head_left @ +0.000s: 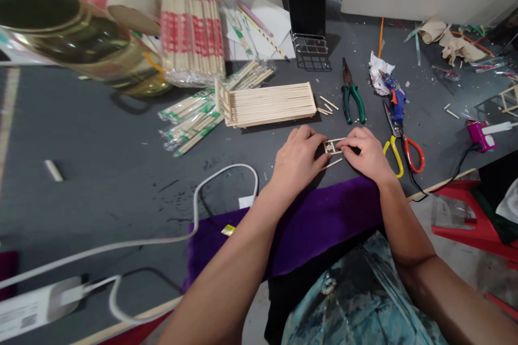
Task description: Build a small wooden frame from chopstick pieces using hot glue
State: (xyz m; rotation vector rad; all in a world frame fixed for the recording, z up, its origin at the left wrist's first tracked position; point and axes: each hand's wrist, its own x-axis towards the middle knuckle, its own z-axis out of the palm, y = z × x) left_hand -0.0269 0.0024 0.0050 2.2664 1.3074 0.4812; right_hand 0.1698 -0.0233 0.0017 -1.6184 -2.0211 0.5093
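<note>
A small frame of short wooden sticks [333, 142] lies low over the grey table between my two hands. My left hand [299, 155] pinches its left end with thumb and forefinger. At its right end, my right hand [366, 156] has its fingers closed on the sticks. One loose stick [334, 164] rests just below the frame. Beyond my left hand stands a larger slatted piece [271, 103] built of pale sticks, with a raised end at its left. A few short stick pieces [328, 103] lie beside its right end.
Green-handled pliers [353, 98], scissors [413, 153] and a blue glue gun [398, 102] lie to the right. Wrapped chopsticks [192, 38], a large bottle [93, 38] and a black phone [306, 0] stand behind. A white cable [196, 205] crosses left; purple cloth [332, 215] covers the front edge.
</note>
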